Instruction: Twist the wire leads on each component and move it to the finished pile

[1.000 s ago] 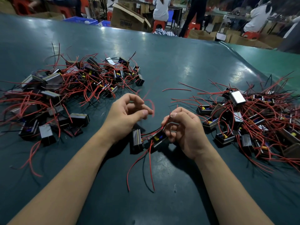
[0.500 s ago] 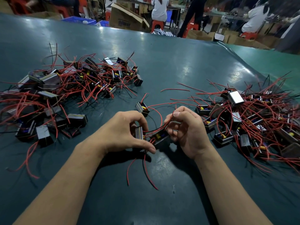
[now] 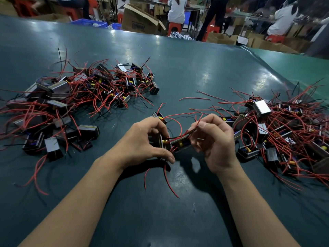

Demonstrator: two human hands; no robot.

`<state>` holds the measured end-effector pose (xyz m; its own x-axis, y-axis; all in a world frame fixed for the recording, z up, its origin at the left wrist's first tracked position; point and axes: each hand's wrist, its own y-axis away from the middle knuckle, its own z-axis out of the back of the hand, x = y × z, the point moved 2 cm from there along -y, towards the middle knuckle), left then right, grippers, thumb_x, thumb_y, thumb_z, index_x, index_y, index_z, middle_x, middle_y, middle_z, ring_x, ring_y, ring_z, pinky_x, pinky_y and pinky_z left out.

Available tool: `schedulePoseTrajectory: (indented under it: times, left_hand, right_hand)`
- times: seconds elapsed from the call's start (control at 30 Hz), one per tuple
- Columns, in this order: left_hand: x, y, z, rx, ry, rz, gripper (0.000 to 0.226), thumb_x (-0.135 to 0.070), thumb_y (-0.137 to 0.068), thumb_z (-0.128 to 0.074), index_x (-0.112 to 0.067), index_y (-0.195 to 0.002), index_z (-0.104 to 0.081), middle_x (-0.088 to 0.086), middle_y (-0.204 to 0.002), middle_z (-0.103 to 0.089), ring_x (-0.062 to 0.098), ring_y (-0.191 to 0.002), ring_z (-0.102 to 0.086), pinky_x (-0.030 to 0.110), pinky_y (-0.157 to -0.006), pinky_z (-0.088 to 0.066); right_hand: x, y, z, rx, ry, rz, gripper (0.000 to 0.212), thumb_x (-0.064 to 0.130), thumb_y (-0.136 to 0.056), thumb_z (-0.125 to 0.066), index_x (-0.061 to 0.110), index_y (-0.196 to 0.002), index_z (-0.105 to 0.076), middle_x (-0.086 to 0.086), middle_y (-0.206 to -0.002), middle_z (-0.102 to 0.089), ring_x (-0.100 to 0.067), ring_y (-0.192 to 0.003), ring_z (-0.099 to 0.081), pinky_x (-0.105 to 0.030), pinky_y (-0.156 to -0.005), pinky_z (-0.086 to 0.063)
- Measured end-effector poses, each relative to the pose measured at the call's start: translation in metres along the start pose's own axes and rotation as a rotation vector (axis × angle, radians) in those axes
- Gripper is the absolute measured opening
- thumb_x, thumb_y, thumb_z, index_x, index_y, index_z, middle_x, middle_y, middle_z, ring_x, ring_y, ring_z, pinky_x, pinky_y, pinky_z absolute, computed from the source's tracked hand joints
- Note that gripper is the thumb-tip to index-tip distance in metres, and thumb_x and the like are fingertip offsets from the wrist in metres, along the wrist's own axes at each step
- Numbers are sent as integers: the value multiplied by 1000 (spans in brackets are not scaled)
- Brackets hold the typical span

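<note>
Between your two hands, the component point(image 3: 179, 143) sits low over the green table point(image 3: 178, 68): your left hand point(image 3: 142, 145) curls around its dark body while your right hand point(image 3: 212, 139) pinches its red and black wire leads point(image 3: 191, 130) just above it. You look mid-twist; next, roll the leads together, then carry the component to the finished pile.

head cam | looks forward and down – close over table point(image 3: 178, 56) | single view

Two component piles point(image 3: 74, 104) point(image 3: 277, 132); three loose components between point(image 3: 179, 142); two hands point(image 3: 140, 141) point(image 3: 215, 145).
</note>
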<state>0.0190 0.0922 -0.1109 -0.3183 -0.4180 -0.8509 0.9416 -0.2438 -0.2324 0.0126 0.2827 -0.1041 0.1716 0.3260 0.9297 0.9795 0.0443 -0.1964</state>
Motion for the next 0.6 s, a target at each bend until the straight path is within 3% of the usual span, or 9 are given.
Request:
schedulePoseTrajectory:
  times: [0.07, 0.17, 0.27, 0.37, 0.47, 0.6]
  left_hand:
    - [1, -1, 1, -24, 17, -17, 56, -29, -40, -97, -26, -84, -63, -7, -87, -67, 9, -83, -63, 15, -75, -48]
    - [0, -2, 1, -38, 16, -59, 59, -33, -42, -96, -28, -92, -65, -5, -97, -66, 15, -94, -63, 30, -89, -51]
    - [-3, -3, 3, -81, -2, -79, 60, -40, -44, -92, -24, -96, -66, -1, -103, -64, 17, -95, -62, 36, -91, -51]
    - [-6, -3, 5, -114, -50, -105, 58, -51, -45, -88, -23, -91, -66, -2, -96, -65, 16, -85, -62, 32, -81, -52]
    - [-8, 0, 4, -93, -56, -80, 57, -62, -49, -84, -23, -87, -66, -1, -79, -67, 18, -70, -61, 34, -68, -51]
    - [-7, 2, 4, -43, -40, -48, 49, -62, -60, -76, -21, -84, -68, 1, -70, -66, 25, -65, -61, 35, -63, -51]
  right_hand:
    - [1, 1, 0, -28, 34, 86, 12, 8, -79, -53, 9, -68, -49, -12, -67, -64, -20, -42, -50, -20, -39, -33]
    - [3, 4, -1, -73, 77, 188, 12, 6, -79, -54, 6, -67, -51, -20, -66, -60, -23, -42, -50, -21, -39, -33]
    - [5, 8, -4, -87, 162, 269, 11, 5, -80, -55, 2, -69, -52, -27, -63, -55, -24, -43, -51, -23, -39, -35]
    - [6, 12, -7, -58, 179, 290, 11, 3, -79, -55, 0, -69, -51, -20, -57, -53, -25, -41, -49, -23, -38, -35]
    - [6, 11, -7, -39, 134, 250, 13, 2, -77, -54, -2, -67, -47, -29, -59, -50, -24, -39, -45, -21, -37, -32]
    - [3, 9, -6, 0, 105, 192, 12, 3, -76, -54, 1, -67, -48, -19, -57, -55, -23, -38, -42, -21, -37, -30]
